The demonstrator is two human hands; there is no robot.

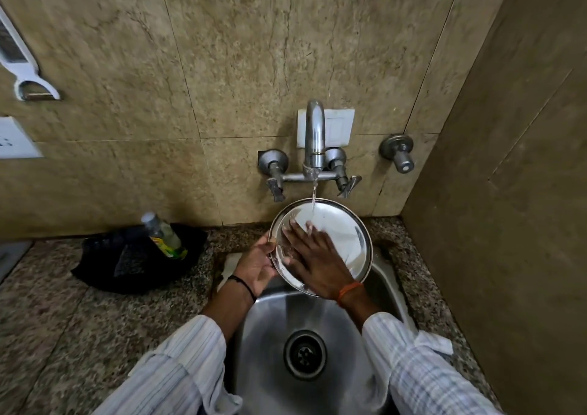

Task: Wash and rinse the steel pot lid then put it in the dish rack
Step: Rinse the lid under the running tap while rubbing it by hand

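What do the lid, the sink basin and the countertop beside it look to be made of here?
Lid: polished steel by its look, with a mirror-bright face under the running water.
Sink basin: probably stainless steel with a duller brushed finish, showing soft streaky reflections.
Countertop: speckled brown-grey stone, likely polished granite; a synthetic lookalike cannot be ruled out.

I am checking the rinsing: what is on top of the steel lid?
Tap water falls on the steel lid; the right hand lies flat on it, covering the surface beneath.
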